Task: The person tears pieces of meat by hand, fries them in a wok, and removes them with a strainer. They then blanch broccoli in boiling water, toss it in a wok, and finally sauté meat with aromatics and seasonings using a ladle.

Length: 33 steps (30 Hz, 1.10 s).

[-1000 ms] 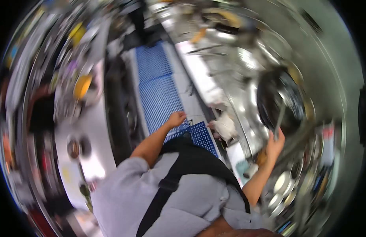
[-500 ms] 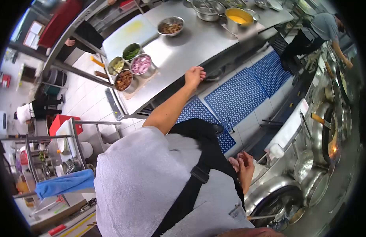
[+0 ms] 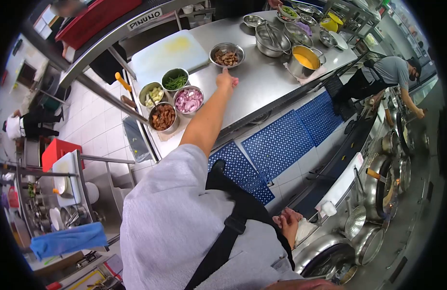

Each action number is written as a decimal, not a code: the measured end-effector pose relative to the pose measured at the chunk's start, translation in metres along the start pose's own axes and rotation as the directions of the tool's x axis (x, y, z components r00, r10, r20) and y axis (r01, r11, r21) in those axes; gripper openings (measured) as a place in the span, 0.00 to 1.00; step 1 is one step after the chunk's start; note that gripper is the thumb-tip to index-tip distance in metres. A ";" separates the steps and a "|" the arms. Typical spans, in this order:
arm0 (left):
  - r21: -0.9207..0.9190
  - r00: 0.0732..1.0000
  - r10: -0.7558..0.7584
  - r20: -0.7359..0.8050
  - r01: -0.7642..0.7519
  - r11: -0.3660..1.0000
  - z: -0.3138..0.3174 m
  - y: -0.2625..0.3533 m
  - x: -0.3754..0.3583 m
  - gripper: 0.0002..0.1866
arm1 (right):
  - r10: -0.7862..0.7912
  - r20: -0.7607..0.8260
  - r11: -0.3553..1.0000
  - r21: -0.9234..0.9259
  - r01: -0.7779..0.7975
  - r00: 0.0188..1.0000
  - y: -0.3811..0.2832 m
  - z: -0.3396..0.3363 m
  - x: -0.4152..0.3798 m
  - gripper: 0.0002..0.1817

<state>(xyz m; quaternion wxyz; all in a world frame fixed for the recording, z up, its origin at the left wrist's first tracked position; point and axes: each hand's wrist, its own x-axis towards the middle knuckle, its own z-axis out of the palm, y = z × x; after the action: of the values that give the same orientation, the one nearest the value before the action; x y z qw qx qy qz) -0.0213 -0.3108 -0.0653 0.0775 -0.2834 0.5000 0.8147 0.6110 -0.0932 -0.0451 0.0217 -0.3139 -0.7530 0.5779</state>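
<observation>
My left arm stretches over the steel counter. My left hand (image 3: pixel 227 80) is at the near rim of a metal bowl (image 3: pixel 227 55) of browned meat pieces, one finger pointing at the rim and the others loosely bent. Left of it stand metal pots of sliced red onion (image 3: pixel 188 100), green herbs (image 3: pixel 175 79), pale chunks (image 3: pixel 151 94) and browned meat (image 3: pixel 163 117). Low on the right, close to my body, my right hand (image 3: pixel 289 227) has its fingers closed on what looks like a crumpled pinkish cloth (image 3: pixel 284 216). A white cloth (image 3: pixel 306 229) lies beside it.
A white cutting board (image 3: pixel 169 52), a mixing bowl (image 3: pixel 270 41) and a pot of orange liquid (image 3: pixel 303 61) stand on the counter. Woks (image 3: pixel 325 256) and a strainer (image 3: pixel 355 221) line the stove side. A co-worker (image 3: pixel 385 79) stands farther along, beyond blue floor mats (image 3: pixel 277 142).
My left hand has moved from over the counter's edge to the bowl of browned meat. The view has shifted, showing more of the counter's far side. My right hand stays near my body.
</observation>
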 end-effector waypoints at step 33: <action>0.508 0.889 0.346 -0.301 -0.158 0.847 -0.352 -0.031 -0.341 0.05 | -0.514 0.838 0.541 0.154 0.827 0.181 -0.340 0.436 0.218 0.15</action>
<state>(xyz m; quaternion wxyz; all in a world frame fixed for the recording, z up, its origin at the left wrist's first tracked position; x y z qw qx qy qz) 0.4089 -0.5443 -0.0248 -0.0647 -0.3394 0.7208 0.6009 0.1119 -0.4038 0.0395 -0.1232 0.3624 -0.8132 0.4384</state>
